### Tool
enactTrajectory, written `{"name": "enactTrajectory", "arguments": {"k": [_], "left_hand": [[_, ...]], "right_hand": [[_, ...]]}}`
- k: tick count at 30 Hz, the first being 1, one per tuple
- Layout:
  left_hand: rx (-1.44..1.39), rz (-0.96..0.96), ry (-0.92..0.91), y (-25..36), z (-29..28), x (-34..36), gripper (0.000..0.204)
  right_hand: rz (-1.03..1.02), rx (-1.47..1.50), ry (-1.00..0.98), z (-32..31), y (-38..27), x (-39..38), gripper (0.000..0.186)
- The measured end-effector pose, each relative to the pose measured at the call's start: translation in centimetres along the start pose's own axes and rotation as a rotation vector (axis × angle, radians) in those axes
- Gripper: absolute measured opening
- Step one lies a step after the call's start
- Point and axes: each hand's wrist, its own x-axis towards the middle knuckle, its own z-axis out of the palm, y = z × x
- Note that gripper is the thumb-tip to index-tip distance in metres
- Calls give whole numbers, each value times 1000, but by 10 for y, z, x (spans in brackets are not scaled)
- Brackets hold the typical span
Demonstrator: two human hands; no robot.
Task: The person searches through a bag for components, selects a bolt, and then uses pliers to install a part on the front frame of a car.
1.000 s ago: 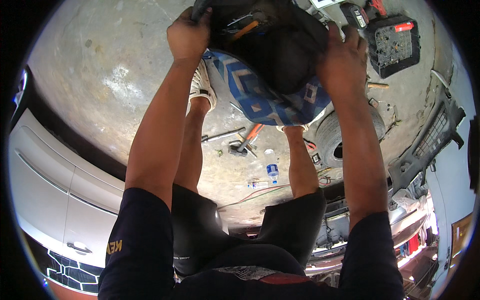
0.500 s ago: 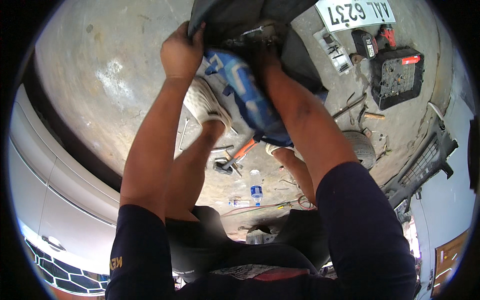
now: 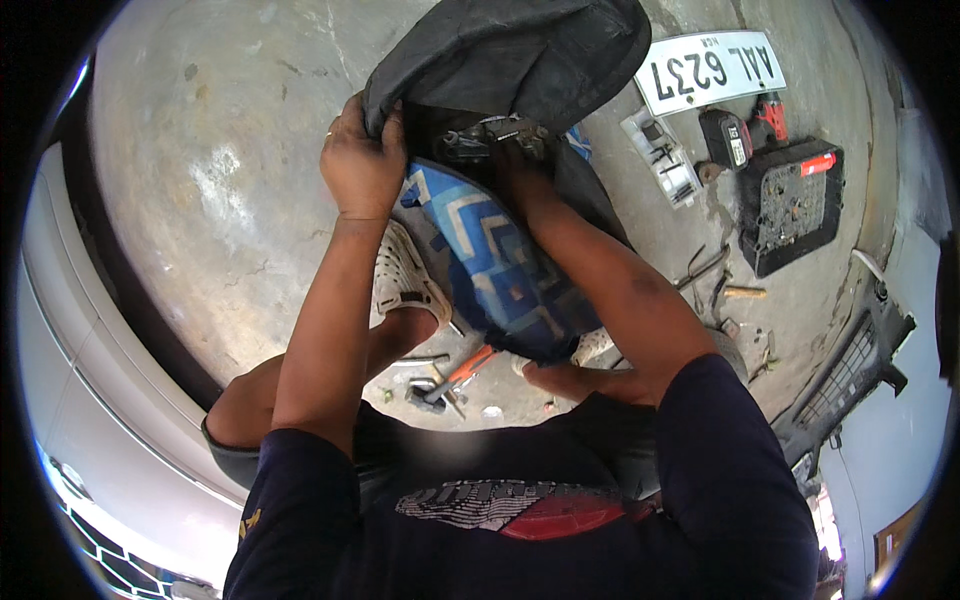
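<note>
My left hand [image 3: 362, 170] is closed round the edge of a black fabric bag [image 3: 520, 65], lifting its flap at the mouth. Inside the bag lie dark metal tools or parts [image 3: 490, 138], too shadowed to tell apart. Reaching into the opening, my right hand [image 3: 525, 180] is among these metal pieces; its fingers are lost in shadow. A blue cloth with a pale zigzag pattern [image 3: 490, 245] hangs at the bag's near side, between my forearms and above my feet.
On the concrete floor near my feet lies a hammer with an orange handle [image 3: 468, 366]. To the right are a number plate [image 3: 710, 72], a clear parts tray [image 3: 662, 160], a power-tool battery [image 3: 725, 138] and a black case [image 3: 795, 205]. A silver car [image 3: 120, 350] stands left.
I have bent lower, and the bag sits nearer in the picture with its mouth more visible. My left hand keeps its hold on the edge; my right hand stays inside.
</note>
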Motion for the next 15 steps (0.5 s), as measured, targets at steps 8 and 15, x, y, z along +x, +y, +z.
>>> {"name": "enactTrajectory", "arguments": {"k": [8,15], "left_hand": [[-56,472,-43,65,-21,-29,39],[401,51,-1261,32,61,-23,32]], "right_hand": [[-116,-50,-110,5,4,-57,59],[50,-142,-370,-56,-21,-84,64]]}}
